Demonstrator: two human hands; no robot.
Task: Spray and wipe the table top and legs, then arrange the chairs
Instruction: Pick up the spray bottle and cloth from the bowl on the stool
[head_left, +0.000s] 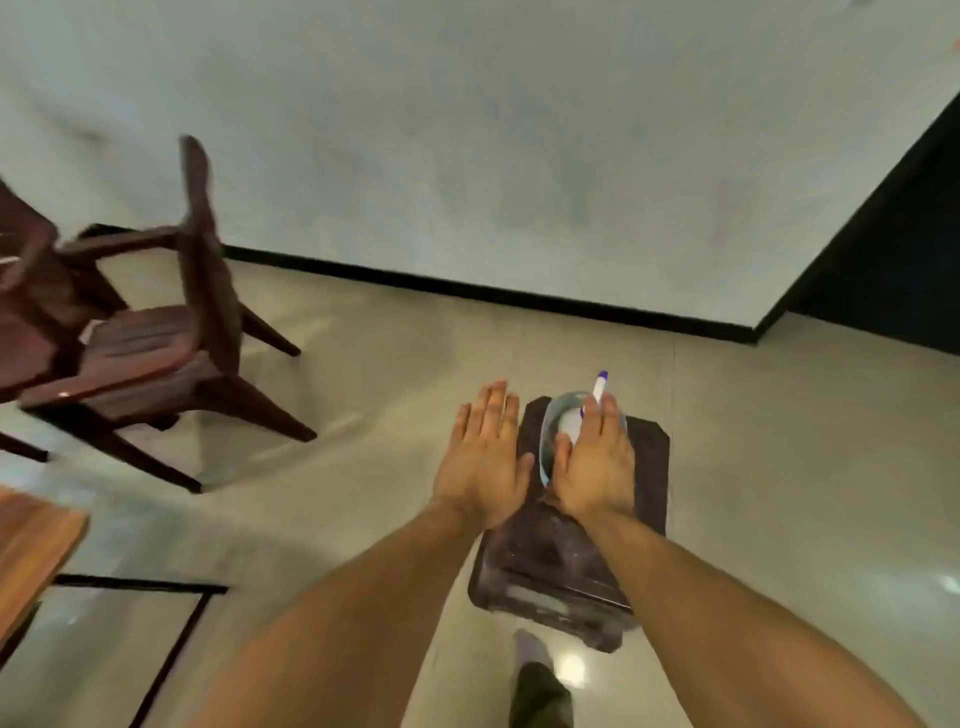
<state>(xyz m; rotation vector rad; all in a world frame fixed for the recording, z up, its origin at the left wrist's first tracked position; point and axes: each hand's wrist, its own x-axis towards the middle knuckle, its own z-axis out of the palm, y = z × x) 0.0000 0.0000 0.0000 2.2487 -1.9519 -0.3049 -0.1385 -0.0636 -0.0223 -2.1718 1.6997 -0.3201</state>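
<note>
Orange-brown wooden desk (31, 535) lies lower left, well apart. Left hand (485, 457) and right hand (597, 462), fingers (493, 405) straight, reach over a white purple-tipped spray bottle (599, 387) in a clear glass bowl (548, 426). Probably fetching it; gripping comes next.

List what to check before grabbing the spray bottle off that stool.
1. Left hand free: ok, open, holding nothing.
2. Right hand above glass bowl: ok, fingers straight.
3. Spray bottle gripped: not ok; its blue tip pokes out past the fingers.
4. Cloth located: cannot tell; something white in the bowl is mostly hidden.
5. Stool carrying the bowl: ok.
6. Chairs away from table corner: ok.
</note>
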